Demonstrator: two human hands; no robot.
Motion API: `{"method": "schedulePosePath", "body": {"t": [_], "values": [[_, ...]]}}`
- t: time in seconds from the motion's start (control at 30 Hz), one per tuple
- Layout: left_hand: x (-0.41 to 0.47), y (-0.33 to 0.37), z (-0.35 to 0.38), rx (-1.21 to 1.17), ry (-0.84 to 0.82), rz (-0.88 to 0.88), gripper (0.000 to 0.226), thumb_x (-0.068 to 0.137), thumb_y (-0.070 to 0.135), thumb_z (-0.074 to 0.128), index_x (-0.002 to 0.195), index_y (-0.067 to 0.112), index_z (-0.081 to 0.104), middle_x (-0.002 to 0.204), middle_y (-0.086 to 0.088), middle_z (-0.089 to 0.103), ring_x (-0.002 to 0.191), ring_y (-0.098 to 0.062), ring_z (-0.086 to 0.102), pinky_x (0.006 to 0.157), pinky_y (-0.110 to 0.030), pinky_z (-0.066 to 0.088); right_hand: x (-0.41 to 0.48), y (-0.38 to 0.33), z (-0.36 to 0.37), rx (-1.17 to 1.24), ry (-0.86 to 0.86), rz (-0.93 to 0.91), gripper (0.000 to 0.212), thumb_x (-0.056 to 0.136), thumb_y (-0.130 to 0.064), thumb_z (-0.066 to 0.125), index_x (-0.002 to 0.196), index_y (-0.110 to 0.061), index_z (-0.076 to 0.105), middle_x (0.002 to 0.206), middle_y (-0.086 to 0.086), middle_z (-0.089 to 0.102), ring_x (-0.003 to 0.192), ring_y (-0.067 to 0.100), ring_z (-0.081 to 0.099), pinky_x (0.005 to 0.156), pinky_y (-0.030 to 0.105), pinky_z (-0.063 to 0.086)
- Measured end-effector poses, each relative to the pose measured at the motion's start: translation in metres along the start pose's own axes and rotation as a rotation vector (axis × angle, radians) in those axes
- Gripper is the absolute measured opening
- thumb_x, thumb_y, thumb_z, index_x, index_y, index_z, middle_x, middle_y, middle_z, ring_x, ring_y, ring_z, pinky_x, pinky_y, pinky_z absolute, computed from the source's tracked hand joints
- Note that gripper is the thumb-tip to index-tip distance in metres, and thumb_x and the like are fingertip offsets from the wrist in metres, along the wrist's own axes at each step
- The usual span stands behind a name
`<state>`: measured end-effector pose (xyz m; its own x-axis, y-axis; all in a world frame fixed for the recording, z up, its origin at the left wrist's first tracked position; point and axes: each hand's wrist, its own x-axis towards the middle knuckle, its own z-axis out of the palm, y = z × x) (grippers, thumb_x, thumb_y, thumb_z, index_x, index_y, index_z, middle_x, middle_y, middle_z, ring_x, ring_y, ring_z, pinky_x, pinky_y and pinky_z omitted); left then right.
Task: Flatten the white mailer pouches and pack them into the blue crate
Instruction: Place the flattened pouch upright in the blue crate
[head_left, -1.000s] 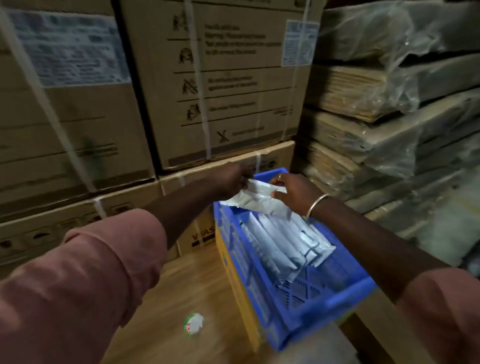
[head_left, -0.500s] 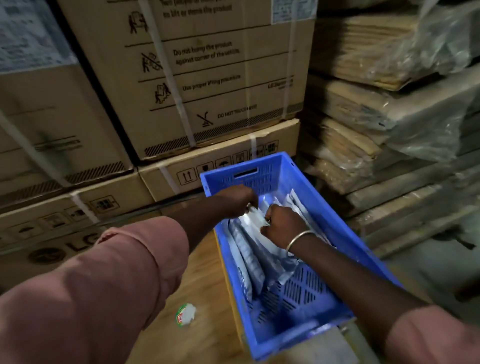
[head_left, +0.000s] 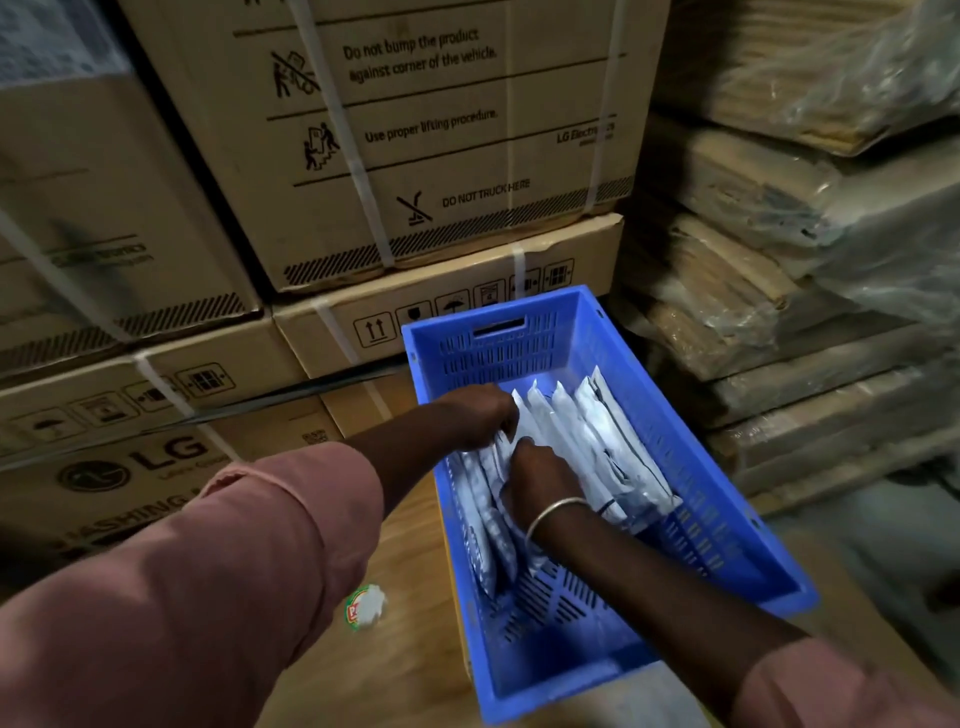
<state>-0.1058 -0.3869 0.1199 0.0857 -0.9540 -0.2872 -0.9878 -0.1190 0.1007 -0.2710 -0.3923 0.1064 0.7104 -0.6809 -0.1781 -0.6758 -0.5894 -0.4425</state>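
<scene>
A pink sleeve (head_left: 182, 597) fills the 8 o'clock corner. Just beyond it, a small round wrapper (head_left: 365, 607) lies on the wooden counter (head_left: 405, 660). The blue crate (head_left: 727, 525) stands at the counter's 3 o'clock side, its long axis running from 6 towards 12 o'clock. Its near end shows bare slotted floor.

The white mailer pouches (head_left: 597, 441) stand on edge in a row in the crate's middle and far half, leaning towards its 3 o'clock wall. The right grip (head_left: 540, 480), with a bangle (head_left: 558, 512) on the wrist, is knuckles-up among the pouches nearest the 9 o'clock wall. Its fingers curl down out of sight, so I cannot tell whether it holds one. The left grip (head_left: 475, 418), just beyond at 11 o'clock, curls its fingers over the top edges of those same pouches.

Strapped cardboard boxes (head_left: 415, 130) are stacked behind the crate at 12 o'clock. Plastic-wrapped flat bundles (head_left: 805, 260) are piled at 2 o'clock.
</scene>
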Motion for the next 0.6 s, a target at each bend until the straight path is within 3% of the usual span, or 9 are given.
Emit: {"method": "schedulePosePath", "body": {"t": [0.33,0.47,0.6], "values": [[0.006,-0.001,0.023,0.141,-0.071,0.005,0.031,0.083,0.011,0.069,0.111,0.025,0.071,0.114,-0.003,0.070,0.104,-0.026,0.066,0.081,-0.032,0.052,0.001,-0.005,0.015,-0.056,-0.036,-0.006,0.032,0.099,-0.017,0.044,0.128,-0.002,0.046,0.121,0.017,0.061,0.115,0.035,0.061,0.094,0.038,0.047],[0.012,-0.005,0.024,0.207,-0.103,0.010,0.036,0.090,0.011,0.064,0.123,0.023,0.069,0.124,-0.003,0.069,0.113,-0.027,0.065,0.082,-0.033,0.050,0.008,-0.005,0.020,-0.060,-0.002,0.018,0.024,0.096,-0.015,0.045,0.111,-0.003,0.058,0.111,0.017,0.068,0.107,0.036,0.065,0.088,0.039,0.050],[0.018,-0.004,0.020,0.109,-0.153,-0.073,0.031,0.092,0.014,0.061,0.121,0.013,0.070,0.122,-0.008,0.070,0.112,-0.028,0.066,0.081,-0.031,0.047,0.010,-0.010,0.025,-0.124,-0.017,-0.005,0.025,0.097,-0.012,0.044,0.114,-0.005,0.060,0.115,0.015,0.066,0.110,0.034,0.064,0.091,0.039,0.049]]}}
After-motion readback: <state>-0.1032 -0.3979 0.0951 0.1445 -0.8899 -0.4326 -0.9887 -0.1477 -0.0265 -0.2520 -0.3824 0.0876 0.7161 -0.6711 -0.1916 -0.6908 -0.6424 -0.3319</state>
